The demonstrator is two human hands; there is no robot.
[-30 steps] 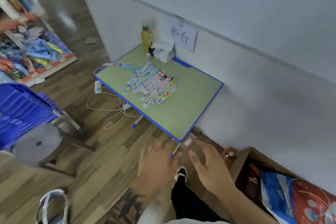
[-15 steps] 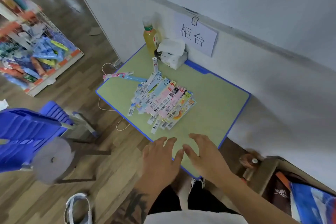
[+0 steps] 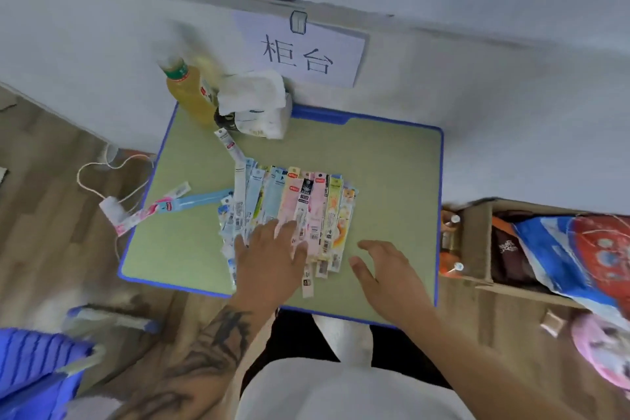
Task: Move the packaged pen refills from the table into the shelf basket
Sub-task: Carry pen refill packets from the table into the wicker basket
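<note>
At frame centre, the pen refill packs (image 3: pixel 296 208) lie fanned in a row on the green worktop (image 3: pixel 392 174). Left hand (image 3: pixel 269 259) rests flat on the packs' lower ends, fingers straight, gripping nothing. Right hand (image 3: pixel 385 269) hovers just right of the packs, fingers relaxed, holding nothing. Upper left of the worktop: a drink bottle (image 3: pixel 191 92) beside a tissue pack (image 3: pixel 259 106).

Green surface (image 3: pixel 392 174), blue-edged, against a wall. Packaged pen refills (image 3: pixel 300 204) fanned at centre; left hand (image 3: pixel 269 256) flat on their near ends, fingers straight. Right hand (image 3: pixel 385 269) open, just beside the pile. Yellow bottle (image 3: pixel 189 92), tissue pack (image 3: pixel 255 106) at the back. Toothbrush packs (image 3: pixel 177 204) left.
</note>
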